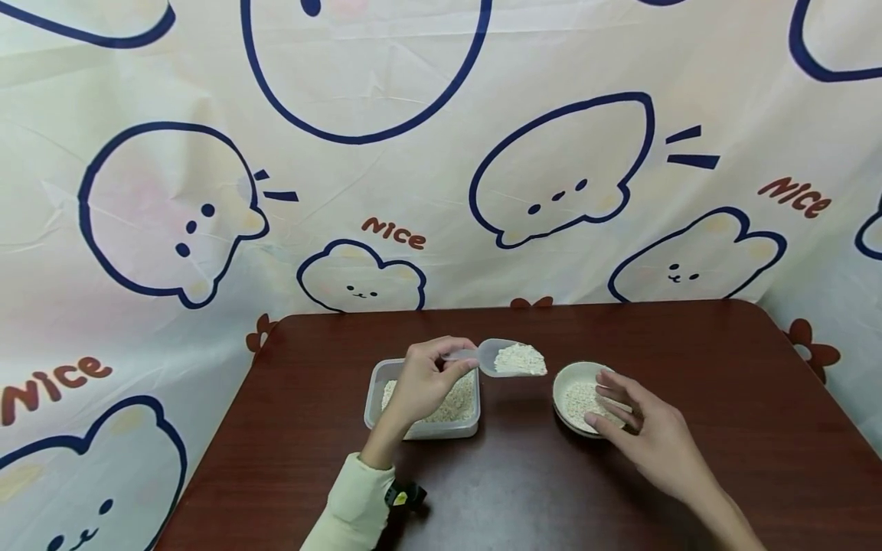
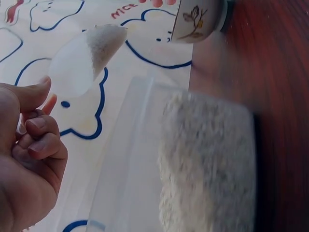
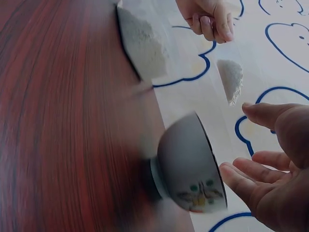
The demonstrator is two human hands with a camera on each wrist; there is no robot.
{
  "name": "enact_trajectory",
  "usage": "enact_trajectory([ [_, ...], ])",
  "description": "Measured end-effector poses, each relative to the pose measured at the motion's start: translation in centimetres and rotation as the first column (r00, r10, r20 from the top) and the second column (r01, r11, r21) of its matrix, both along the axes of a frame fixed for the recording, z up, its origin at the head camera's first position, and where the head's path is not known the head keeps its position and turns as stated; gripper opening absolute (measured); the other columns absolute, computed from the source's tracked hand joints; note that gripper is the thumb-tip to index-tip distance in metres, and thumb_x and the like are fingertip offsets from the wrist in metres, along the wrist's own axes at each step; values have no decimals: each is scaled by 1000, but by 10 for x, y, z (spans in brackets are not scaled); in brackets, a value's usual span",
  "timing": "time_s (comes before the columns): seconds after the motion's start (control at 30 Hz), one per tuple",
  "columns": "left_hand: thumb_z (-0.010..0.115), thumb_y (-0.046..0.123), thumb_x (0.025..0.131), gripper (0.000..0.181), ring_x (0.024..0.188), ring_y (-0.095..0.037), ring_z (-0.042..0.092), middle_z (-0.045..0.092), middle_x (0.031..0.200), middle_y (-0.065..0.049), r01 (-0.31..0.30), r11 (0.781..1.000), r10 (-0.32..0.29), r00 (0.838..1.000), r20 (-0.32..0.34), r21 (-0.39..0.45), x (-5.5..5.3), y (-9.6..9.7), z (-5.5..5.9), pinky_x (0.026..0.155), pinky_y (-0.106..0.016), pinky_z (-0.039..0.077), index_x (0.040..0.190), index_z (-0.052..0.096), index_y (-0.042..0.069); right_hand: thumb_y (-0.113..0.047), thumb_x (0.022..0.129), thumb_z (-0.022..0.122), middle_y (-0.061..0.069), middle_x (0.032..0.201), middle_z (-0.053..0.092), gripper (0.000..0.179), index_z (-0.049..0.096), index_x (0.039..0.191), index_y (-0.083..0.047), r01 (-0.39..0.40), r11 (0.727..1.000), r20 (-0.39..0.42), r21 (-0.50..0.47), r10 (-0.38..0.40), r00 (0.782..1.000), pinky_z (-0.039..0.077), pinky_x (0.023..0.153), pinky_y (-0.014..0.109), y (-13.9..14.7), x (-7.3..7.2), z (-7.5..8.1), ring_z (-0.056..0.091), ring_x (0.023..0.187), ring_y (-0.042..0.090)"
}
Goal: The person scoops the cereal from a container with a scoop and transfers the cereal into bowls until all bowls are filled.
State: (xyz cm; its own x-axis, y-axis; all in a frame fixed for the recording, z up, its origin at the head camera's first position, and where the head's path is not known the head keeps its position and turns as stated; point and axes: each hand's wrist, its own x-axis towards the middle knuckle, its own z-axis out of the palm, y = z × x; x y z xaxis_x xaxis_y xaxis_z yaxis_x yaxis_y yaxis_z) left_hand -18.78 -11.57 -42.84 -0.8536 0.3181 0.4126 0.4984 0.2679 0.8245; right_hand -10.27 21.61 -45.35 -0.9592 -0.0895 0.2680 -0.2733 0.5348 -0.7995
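Observation:
My left hand (image 1: 422, 384) pinches the handle of a clear plastic scoop (image 1: 487, 357) between thumb and fingers. Pale, fine grains (image 1: 521, 360) are heaped toward the scoop's front end. Below that hand stands a clear rectangular tub (image 1: 441, 431) holding more of the same-looking grains (image 2: 207, 154). A small white bowl (image 1: 577, 370) on the right has pale grains (image 1: 582, 399) inside. The right wrist view shows a flower pattern on its outer wall (image 3: 186, 154). Over the bowl's right side is my right hand (image 1: 654, 436), fingers loosely bent and spread, fingertips by the rim.
A dark reddish-brown wooden table (image 1: 723, 367) carries the tub and bowl. Behind it hangs a pale cloth (image 1: 441, 184) printed with cartoon animals. My left forearm wears a light sleeve (image 1: 354, 501), with a black device (image 1: 406, 496) at the wrist.

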Motion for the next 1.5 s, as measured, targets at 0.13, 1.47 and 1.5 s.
enact_trajectory([
  [0.13, 79, 12, 98, 7, 58, -4, 38, 47, 71, 4, 27, 1000, -27, 999, 18, -13, -2, 14, -1, 54, -21, 32, 105, 78, 11, -22, 94, 86, 15, 141, 69, 63, 58, 149, -7, 57, 997, -22, 52, -56, 998, 54, 89, 8, 12, 3, 0, 60, 117, -20],
  [1.47, 79, 20, 100, 16, 77, -2, 65, 81, 104, -2, 110, 830, -220, 965, -140, -547, -15, 92, 43, 68, -12, 45, 111, 81, 9, -39, 91, 88, 31, 144, 63, 87, 47, 158, -1, 37, 992, 222, 121, -63, 973, 64, 86, 31, 41, 2, -31, 76, 116, 39],
  [1.5, 79, 20, 100, 16, 75, -2, 64, 81, 104, -2, 111, 831, -220, 966, -138, -545, -15, 92, 44, 67, -12, 44, 111, 81, 9, -39, 91, 88, 31, 144, 64, 87, 47, 158, -1, 37, 992, 223, 122, -64, 973, 64, 86, 32, 41, 3, -31, 76, 116, 39],
])
